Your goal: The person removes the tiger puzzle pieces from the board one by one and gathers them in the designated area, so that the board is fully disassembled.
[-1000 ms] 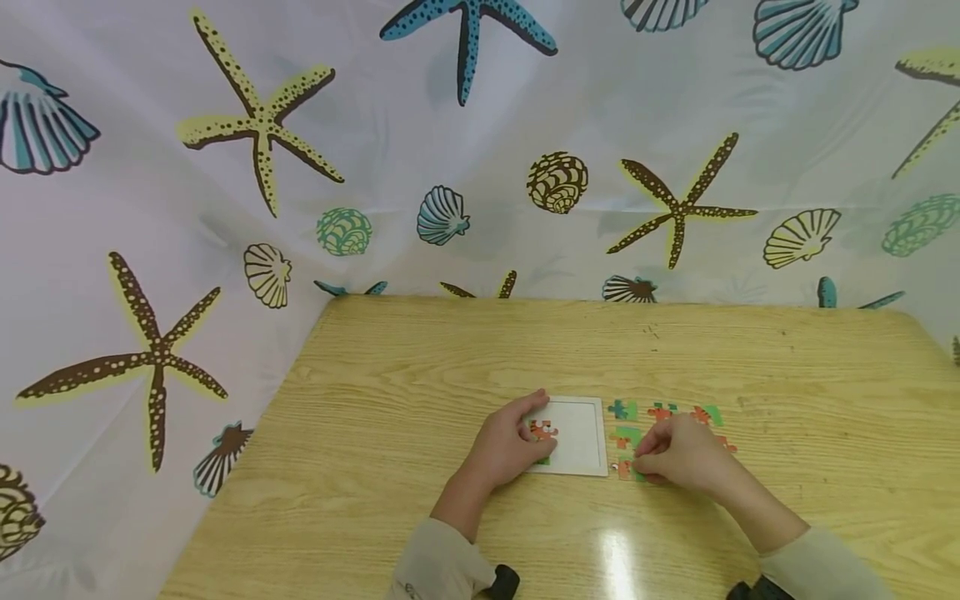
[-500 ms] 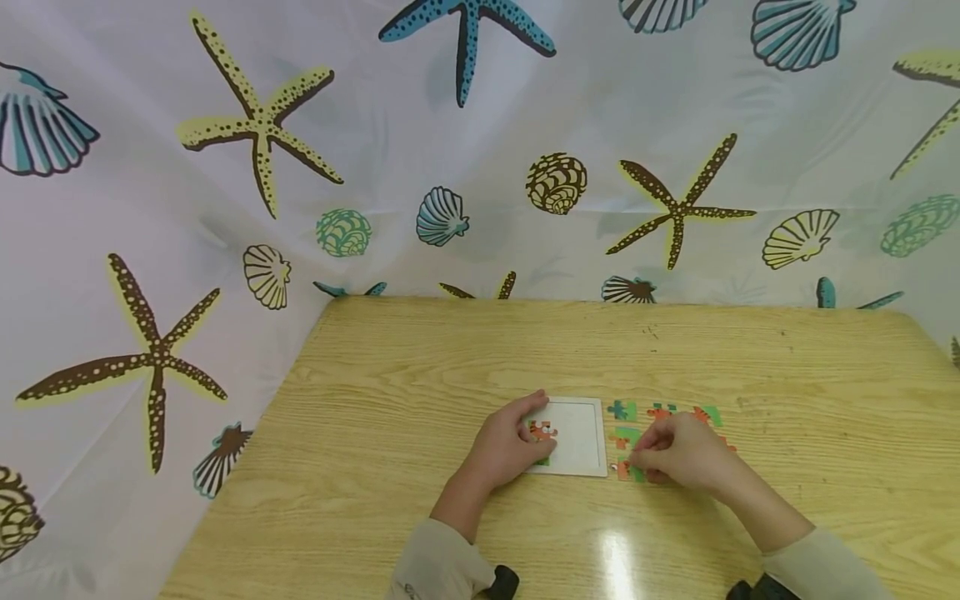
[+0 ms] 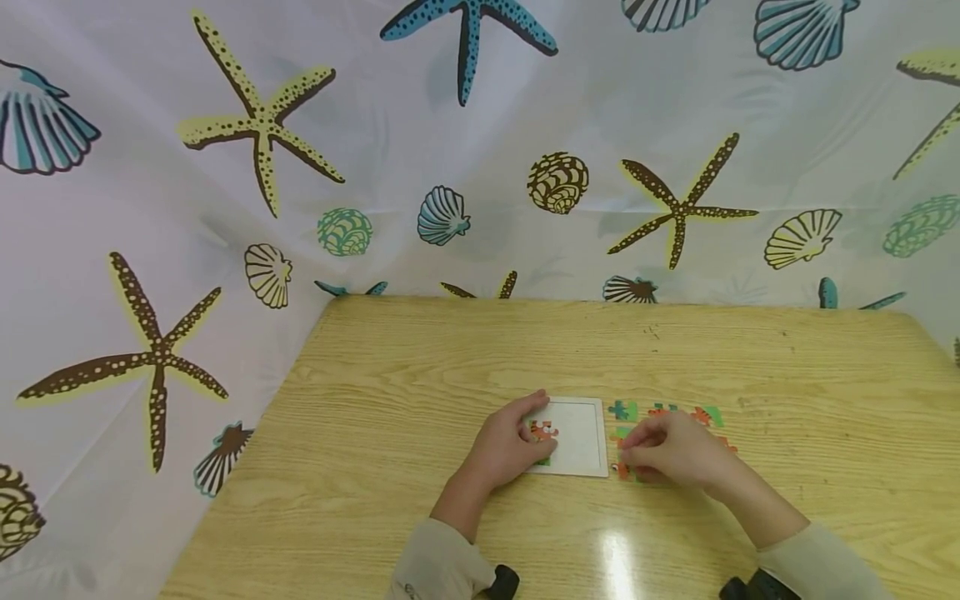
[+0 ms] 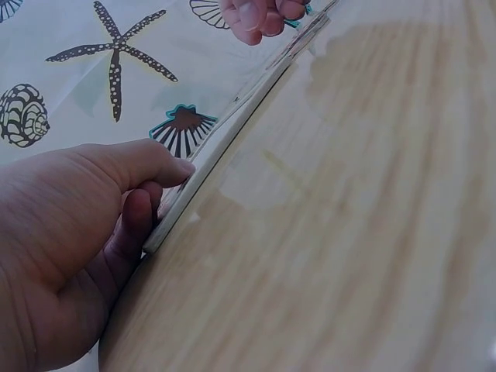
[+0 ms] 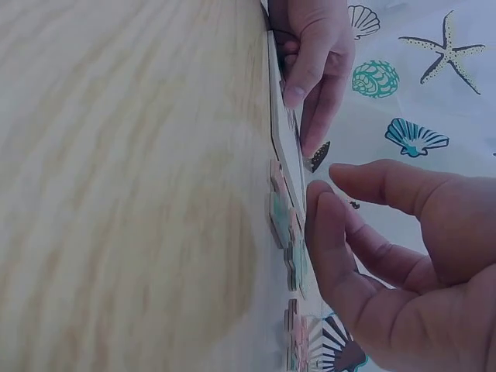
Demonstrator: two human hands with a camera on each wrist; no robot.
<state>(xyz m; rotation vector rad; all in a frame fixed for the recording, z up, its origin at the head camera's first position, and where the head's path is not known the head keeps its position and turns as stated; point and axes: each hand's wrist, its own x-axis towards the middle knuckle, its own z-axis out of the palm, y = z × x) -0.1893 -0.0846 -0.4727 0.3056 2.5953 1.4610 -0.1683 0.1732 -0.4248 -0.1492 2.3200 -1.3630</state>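
Note:
My left hand [image 3: 510, 446] holds the left side of a white puzzle tray [image 3: 581, 433], its thumb lying along the near edge in the left wrist view. Inside the tray, partly covered by that hand, lies an orange-and-green puzzle section [image 3: 543, 430]. My right hand [image 3: 678, 450] hovers over loose jigsaw pieces right of the tray. In the right wrist view its thumb and index fingertips stand slightly apart, and no piece shows between them. A blue-green jigsaw piece [image 3: 622, 409] lies beside the tray's upper right corner. The right hand hides several pieces in part.
Other orange-and-green pieces [image 3: 707, 415] lie behind the right hand. Everything rests on a wood-grain table [image 3: 420, 358]. A white curtain [image 3: 480, 167] printed with starfish and shells hangs along the table's back and left sides.
My right hand has shifted a little left over the loose pieces, toward the tray. The left hand and the tray have stayed in place.

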